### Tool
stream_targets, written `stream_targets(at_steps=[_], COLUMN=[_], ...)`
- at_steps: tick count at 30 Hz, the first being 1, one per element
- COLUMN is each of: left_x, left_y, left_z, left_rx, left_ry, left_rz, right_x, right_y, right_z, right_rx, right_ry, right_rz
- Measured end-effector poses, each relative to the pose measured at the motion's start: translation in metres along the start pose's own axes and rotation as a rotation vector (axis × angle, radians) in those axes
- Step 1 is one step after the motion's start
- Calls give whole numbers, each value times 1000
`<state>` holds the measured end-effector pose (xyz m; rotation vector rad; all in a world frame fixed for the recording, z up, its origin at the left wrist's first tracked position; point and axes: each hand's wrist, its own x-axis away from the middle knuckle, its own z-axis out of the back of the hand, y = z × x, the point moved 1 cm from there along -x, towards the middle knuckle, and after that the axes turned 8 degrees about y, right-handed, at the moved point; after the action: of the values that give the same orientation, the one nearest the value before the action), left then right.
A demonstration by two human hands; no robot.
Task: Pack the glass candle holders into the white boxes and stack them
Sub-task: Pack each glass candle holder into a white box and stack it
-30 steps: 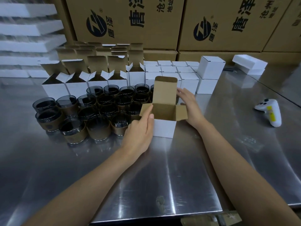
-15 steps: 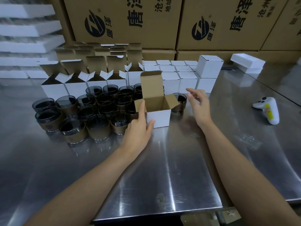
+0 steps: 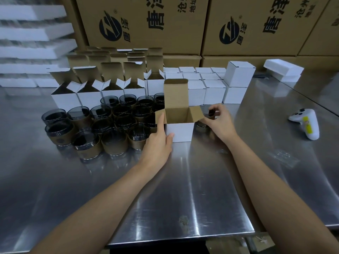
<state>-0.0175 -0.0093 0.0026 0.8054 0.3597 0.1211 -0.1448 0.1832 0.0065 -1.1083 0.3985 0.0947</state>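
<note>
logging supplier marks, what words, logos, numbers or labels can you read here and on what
"唐泽": large, on the left brown cardboard carton, top character cut off; again small beside its round dark logo.
"地址": smaller print on that carton, beside a column starting "沧".
"唐泽" and "沧州": right brown cardboard carton.
Yellow sticker on the white plastic controller: too small to read.
Small white boxes, smoky glass candle holders: no text.

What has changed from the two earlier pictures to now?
The right hand left the open box, moved right and took hold of the lone candle holder beside it, fingers curled round its rim. The left hand still rests against the box's left front corner; the box stays open, and the cluster of holders and the closed white boxes are unmoved.
</note>
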Motion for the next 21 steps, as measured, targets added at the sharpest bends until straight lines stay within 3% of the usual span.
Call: stream_targets(at_steps=[6, 14, 17, 21], left_x=[1, 2, 2, 2], left_y=[1, 3, 4, 3], left_z=[1, 1, 0, -1], left_rx=[6, -47, -62, -62], left_ry=[1, 1, 5, 9], left_rz=[-9, -47, -60, -61], right_x=[5, 31, 44, 52], right_y=[-24, -69, -80, -82], right_z=[9, 15, 9, -5], right_rx=[-143, -287, -333, -201], right_ry=[108, 276, 254, 184], right_rz=[-2, 208, 297, 418])
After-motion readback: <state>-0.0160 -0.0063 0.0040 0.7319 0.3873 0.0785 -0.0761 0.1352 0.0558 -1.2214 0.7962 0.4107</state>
